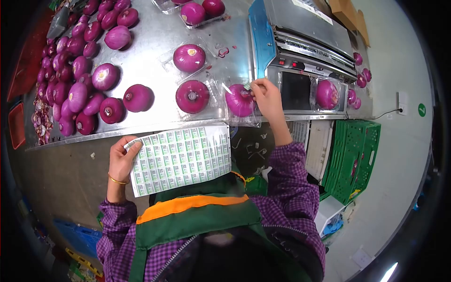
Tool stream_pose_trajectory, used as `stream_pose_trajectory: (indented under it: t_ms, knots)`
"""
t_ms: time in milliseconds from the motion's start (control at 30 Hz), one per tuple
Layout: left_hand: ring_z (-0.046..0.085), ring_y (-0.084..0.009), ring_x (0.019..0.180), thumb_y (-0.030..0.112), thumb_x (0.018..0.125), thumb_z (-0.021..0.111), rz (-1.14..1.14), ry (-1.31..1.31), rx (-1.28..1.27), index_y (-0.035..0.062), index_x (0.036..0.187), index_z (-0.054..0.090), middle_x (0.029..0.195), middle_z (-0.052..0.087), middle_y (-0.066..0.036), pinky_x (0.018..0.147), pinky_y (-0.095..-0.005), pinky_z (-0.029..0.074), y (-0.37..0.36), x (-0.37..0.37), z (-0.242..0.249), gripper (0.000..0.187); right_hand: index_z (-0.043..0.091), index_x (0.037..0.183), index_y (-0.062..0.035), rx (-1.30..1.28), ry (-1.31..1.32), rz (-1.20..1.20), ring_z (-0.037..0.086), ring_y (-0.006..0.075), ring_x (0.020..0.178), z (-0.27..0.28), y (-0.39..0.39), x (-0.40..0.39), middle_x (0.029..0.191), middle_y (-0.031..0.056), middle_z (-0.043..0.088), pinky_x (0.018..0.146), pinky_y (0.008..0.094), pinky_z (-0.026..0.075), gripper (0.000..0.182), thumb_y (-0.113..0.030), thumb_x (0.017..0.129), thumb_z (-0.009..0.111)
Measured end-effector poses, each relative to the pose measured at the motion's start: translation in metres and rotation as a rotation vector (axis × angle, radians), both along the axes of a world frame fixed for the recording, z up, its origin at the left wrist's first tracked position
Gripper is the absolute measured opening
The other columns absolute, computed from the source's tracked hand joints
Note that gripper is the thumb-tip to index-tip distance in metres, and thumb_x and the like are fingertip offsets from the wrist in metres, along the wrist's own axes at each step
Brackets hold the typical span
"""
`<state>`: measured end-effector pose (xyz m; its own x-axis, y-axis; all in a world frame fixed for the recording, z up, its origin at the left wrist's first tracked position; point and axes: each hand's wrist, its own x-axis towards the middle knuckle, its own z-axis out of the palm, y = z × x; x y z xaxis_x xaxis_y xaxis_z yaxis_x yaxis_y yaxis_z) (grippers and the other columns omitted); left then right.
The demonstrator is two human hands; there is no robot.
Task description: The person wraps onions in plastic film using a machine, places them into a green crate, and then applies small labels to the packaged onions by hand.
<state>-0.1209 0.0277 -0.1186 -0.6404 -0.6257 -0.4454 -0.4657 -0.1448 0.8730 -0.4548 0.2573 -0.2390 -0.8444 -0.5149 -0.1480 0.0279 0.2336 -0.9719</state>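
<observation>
My left hand (pixel 123 162) is closed on the upper left corner of a sheet of labels (pixel 181 162), printed in green and white rows. The sheet is tilted just below the table's front edge. My right hand (pixel 268 99) pinches a small green-and-white label (pixel 247 87) at the upper right of a red onion (pixel 238 103) in clear plastic wrap. Its fingertips are right at the onion's surface. To the left of that onion, another red onion (pixel 192 96) sits on plastic, with a third onion (pixel 189 58) behind it.
A large pile of red onions (pixel 77 96) covers the left of the metal table (pixel 150 61). On the right stands a wrapping machine (pixel 310 51) with a wrapped onion (pixel 327 94) at its front. Green crates (pixel 350 160) are stacked below, near the white wall (pixel 399 155).
</observation>
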Motion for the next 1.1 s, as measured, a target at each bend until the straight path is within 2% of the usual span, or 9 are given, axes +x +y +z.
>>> stream_pose_trajectory:
  t_ms: [67,167,300,400,467,633,700,800,1100]
  knots:
    - [0.055,-0.0039,0.064,0.009,0.088,0.062,0.009,-0.007,0.012,0.0006,0.094,0.060,0.078,0.061,0.000,0.057,-0.0183,0.045,0.003,0.000,0.000,0.011,0.061,0.090,-0.0008,0.145,0.237,0.117,0.063,0.0292,0.076,-0.001,-0.012,-0.012,0.084,0.0168,0.062,0.066,0.0370,0.048,0.014,-0.013,0.083,0.060]
    - [0.055,-0.0039,0.065,0.007,0.087,0.063,0.027,0.027,0.042,-0.0004,0.094,0.061,0.078,0.062,0.000,0.058,-0.0185,0.044,0.005,0.001,-0.005,0.010,0.062,0.089,-0.0023,0.336,0.453,0.253,0.061,0.0337,0.078,-0.002,-0.029,-0.024,0.084,0.0163,0.061,0.069,0.0405,0.048,0.012,-0.012,0.081,0.060]
    - [0.055,-0.0038,0.065,0.007,0.086,0.063,0.053,0.030,0.044,-0.0003,0.094,0.061,0.078,0.062,0.001,0.058,-0.0186,0.044,0.008,0.003,-0.011,0.011,0.064,0.088,-0.0036,0.505,0.559,0.352,0.059,0.0349,0.078,-0.022,-0.037,-0.033,0.087,0.0155,0.060,0.072,0.0429,0.048,0.012,-0.009,0.079,0.060]
    - [0.055,-0.0038,0.065,0.007,0.087,0.063,0.066,0.033,0.052,-0.0002,0.094,0.061,0.078,0.062,0.001,0.058,-0.0184,0.044,0.010,0.001,-0.007,0.011,0.064,0.088,-0.0043,0.488,0.634,0.252,0.059,0.0346,0.082,-0.022,-0.035,-0.032,0.091,0.0146,0.060,0.078,0.0429,0.047,0.012,-0.006,0.078,0.059]
    - [0.055,-0.0038,0.065,0.008,0.087,0.062,0.076,0.016,0.064,-0.0004,0.094,0.061,0.078,0.062,0.001,0.058,-0.0185,0.044,0.011,-0.001,-0.004,0.011,0.064,0.092,-0.0024,0.415,0.796,0.461,0.059,0.0328,0.084,-0.013,-0.024,-0.031,0.093,0.0136,0.061,0.077,0.0411,0.047,0.016,-0.003,0.082,0.051]
    - [0.056,-0.0046,0.065,0.008,0.087,0.062,0.056,0.043,0.071,-0.0007,0.095,0.061,0.077,0.062,0.000,0.057,-0.0185,0.045,0.004,-0.006,0.003,0.011,0.063,0.104,-0.0036,0.279,0.609,0.472,0.059,0.0304,0.090,0.044,-0.028,0.003,0.097,0.0130,0.062,0.080,0.0365,0.047,0.027,-0.004,0.078,0.059]
    - [0.056,-0.0047,0.065,0.008,0.087,0.062,0.041,0.054,0.072,-0.0008,0.095,0.061,0.077,0.063,0.000,0.057,-0.0186,0.045,0.003,-0.007,0.007,0.011,0.063,0.103,-0.0025,0.021,0.170,0.723,0.061,0.0252,0.086,0.067,-0.030,0.026,0.091,0.0120,0.063,0.078,0.0335,0.048,0.024,-0.008,0.080,0.062]
    - [0.056,-0.0047,0.065,0.008,0.087,0.062,0.046,0.065,0.071,-0.0007,0.095,0.061,0.078,0.063,-0.001,0.057,-0.0190,0.045,0.004,-0.008,0.009,0.011,0.062,0.103,-0.0008,-0.147,0.133,0.846,0.061,0.0203,0.083,0.068,-0.032,0.056,0.088,0.0109,0.063,0.077,0.0306,0.048,0.022,-0.011,0.083,0.062]
    - [0.056,-0.0047,0.065,0.009,0.087,0.062,0.059,0.069,0.099,-0.0008,0.095,0.062,0.077,0.063,0.000,0.058,-0.0188,0.045,0.001,0.010,-0.004,0.012,0.061,0.102,0.0006,-0.029,0.011,0.831,0.062,0.0223,0.091,0.070,-0.036,0.087,0.093,0.0114,0.064,0.079,0.0325,0.049,0.026,-0.013,0.080,0.065]
